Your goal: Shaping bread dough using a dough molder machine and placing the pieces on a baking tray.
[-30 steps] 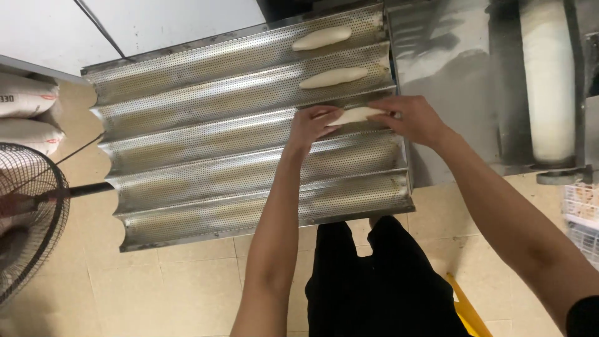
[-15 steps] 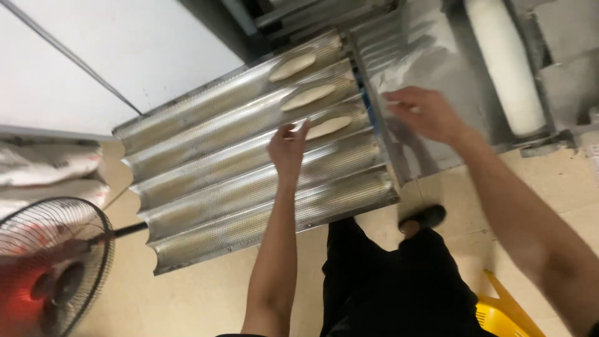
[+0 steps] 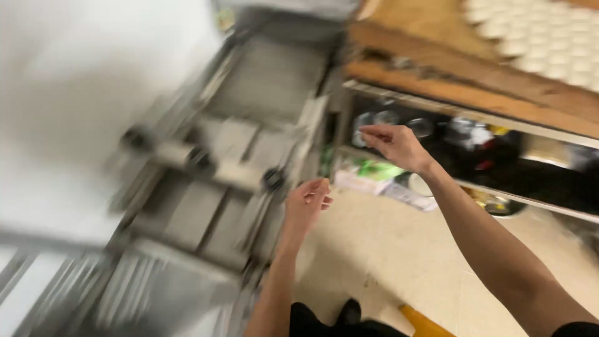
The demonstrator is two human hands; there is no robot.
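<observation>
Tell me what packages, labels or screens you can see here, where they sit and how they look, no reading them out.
Green and white bag: low by the shelf unit's corner, near the floor, under the right hand; soft, crumpled, blurred.
Pale flat packet: on the floor beside it, right of the left hand; whitish, too blurred for detail.
No screens or signs show.

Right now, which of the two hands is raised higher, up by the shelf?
The right hand, level with the cluttered shelf; the left hand hangs lower, beside the metal machine.
</observation>
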